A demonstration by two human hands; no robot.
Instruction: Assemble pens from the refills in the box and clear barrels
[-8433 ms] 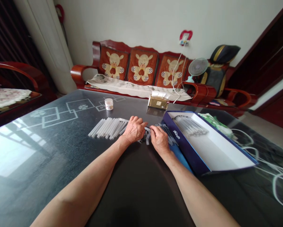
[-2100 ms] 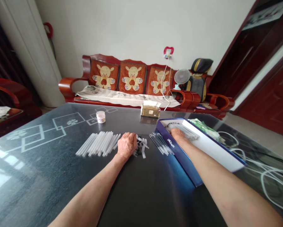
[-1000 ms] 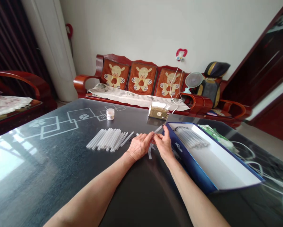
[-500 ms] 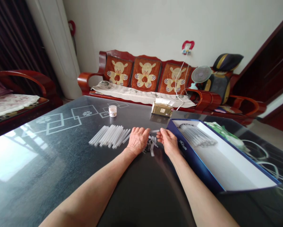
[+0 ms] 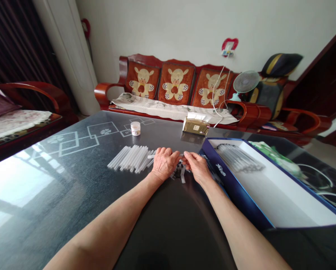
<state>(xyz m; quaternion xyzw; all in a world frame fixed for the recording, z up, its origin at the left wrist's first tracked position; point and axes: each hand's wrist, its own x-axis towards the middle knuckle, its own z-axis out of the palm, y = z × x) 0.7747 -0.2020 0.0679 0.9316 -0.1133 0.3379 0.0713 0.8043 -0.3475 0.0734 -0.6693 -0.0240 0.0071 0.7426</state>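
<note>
My left hand (image 5: 164, 163) is closed around a thin white translucent tube (image 5: 150, 156), whose end sticks out on the left beside the fingers. My right hand (image 5: 197, 167) is pinched close to the left fingertips, at the tube's other end; whatever small piece it grips there is hidden. Under and between both hands lies a small pile of black and whitish parts (image 5: 182, 175). Left of my left hand, several translucent white tubes (image 5: 130, 159) lie side by side on the dark table.
An open blue box (image 5: 280, 202) stands at the right, with several clear tubes with dark ends (image 5: 238, 157) inside. Farther back are a small white jar (image 5: 135, 129) and a tissue box (image 5: 195, 126). A green-white bag (image 5: 277, 157) and white cable (image 5: 322, 176) lie beyond the box.
My hands have come closer together, closing the gap where the tube showed. The tube's end now sticks out left of my left hand. The view has shifted slightly.
</note>
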